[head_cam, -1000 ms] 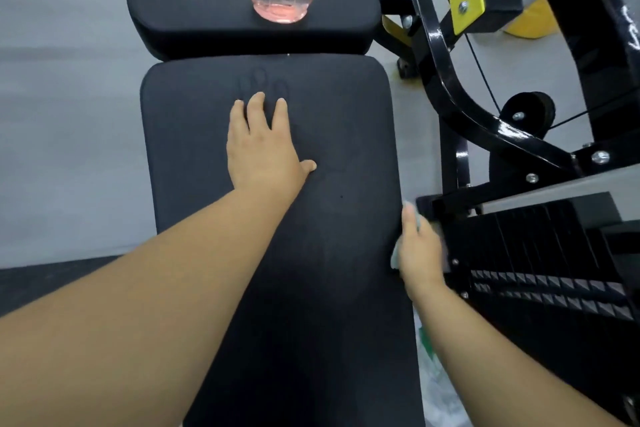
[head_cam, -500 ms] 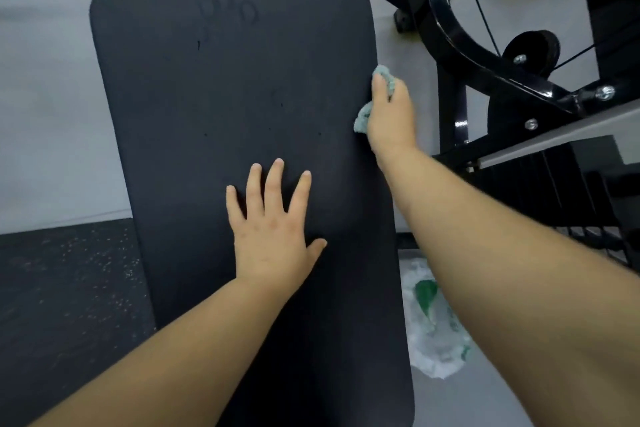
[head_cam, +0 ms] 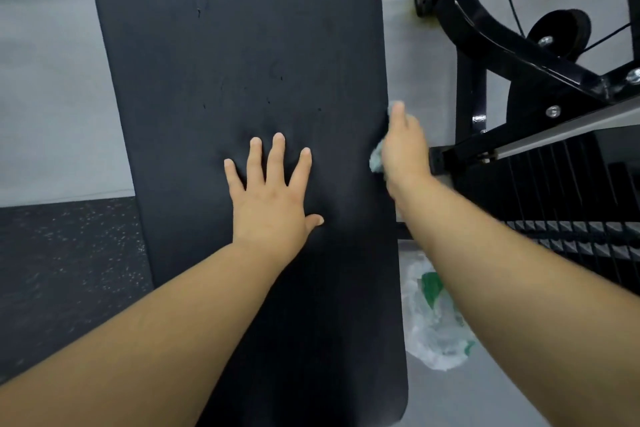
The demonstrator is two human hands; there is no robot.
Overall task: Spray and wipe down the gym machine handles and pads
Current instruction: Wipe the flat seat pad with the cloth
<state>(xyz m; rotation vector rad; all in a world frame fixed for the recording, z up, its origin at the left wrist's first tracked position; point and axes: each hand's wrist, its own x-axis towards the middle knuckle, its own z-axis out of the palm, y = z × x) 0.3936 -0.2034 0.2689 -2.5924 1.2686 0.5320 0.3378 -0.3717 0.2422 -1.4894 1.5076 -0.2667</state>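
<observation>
A long black bench pad (head_cam: pixel 194 55) fills the middle of the view, with faint finger dents near its far end. My left hand (head_cam: pixel 273 191) lies flat on the pad's middle, fingers spread and pressing into the cushion. My right hand (head_cam: pixel 403 146) holds a small pale blue-green cloth (head_cam: pixel 375 158) against the pad's right side edge. Most of the cloth is hidden behind the hand. The spray bottle is out of view.
The black steel machine frame (head_cam: pixel 485 38) with a pulley wheel (head_cam: pixel 561 31) and a weight stack (head_cam: pixel 571 204) stands close on the right. A crumpled white and green plastic bag (head_cam: pixel 433 329) lies on the grey floor beside the pad. Dark speckled rubber flooring (head_cam: pixel 62 270) is at lower left.
My right hand slid the cloth along the pad's right edge, away from me and then back. My left hand moved back to the pad's middle. The bottle left the view.
</observation>
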